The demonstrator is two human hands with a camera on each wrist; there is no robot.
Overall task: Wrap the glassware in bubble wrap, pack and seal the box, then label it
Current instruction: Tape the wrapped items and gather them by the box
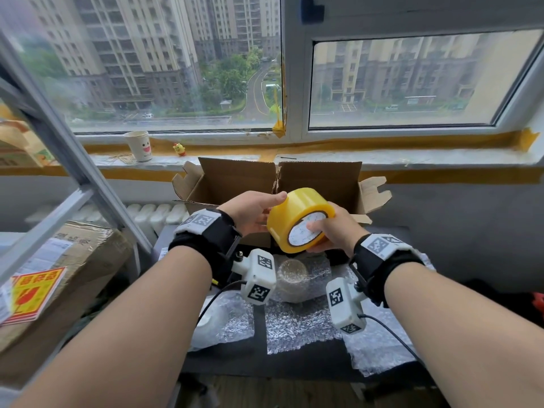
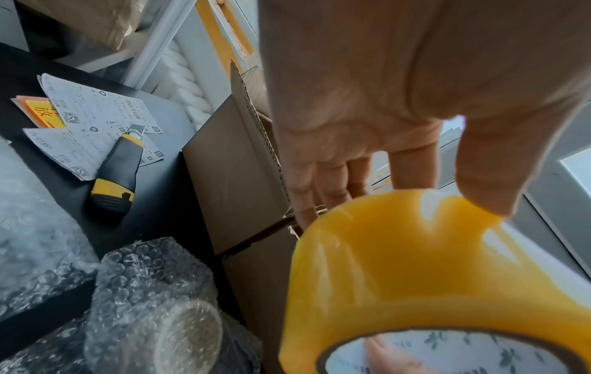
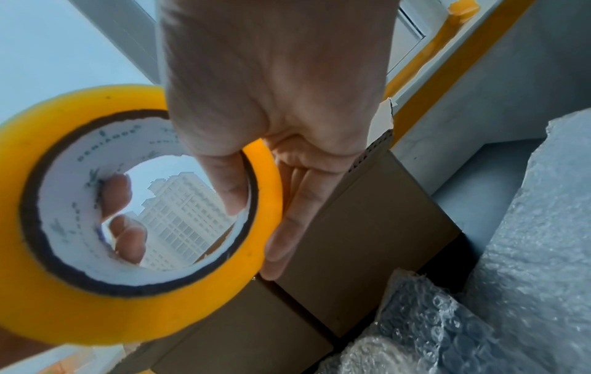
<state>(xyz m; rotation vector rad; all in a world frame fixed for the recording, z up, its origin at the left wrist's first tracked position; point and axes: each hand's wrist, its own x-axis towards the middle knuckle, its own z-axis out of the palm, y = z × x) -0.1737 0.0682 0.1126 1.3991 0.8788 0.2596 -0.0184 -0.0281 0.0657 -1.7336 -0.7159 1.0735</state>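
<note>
A yellow tape roll (image 1: 297, 219) with a white core is held in the air between both hands, in front of the open cardboard box (image 1: 235, 178). My left hand (image 1: 250, 212) grips it with the thumb on the outer surface (image 2: 415, 273) and the fingers round the far side. My right hand (image 1: 335, 231) pinches the roll's wall (image 3: 96, 303), thumb inside the core and fingers along the outside. A glass wrapped in bubble wrap (image 1: 293, 278) lies on the dark table (image 1: 259, 357) below the hands, seen also from the left wrist (image 2: 160, 316).
Loose bubble wrap sheets (image 1: 297, 322) cover the table's near part. A yellow-black utility knife (image 2: 116, 174) lies on printed labels (image 2: 96, 111) left of the box. A big taped carton (image 1: 82, 260) with red-yellow stickers (image 1: 35, 293) stands at the left behind a metal frame (image 1: 73, 154).
</note>
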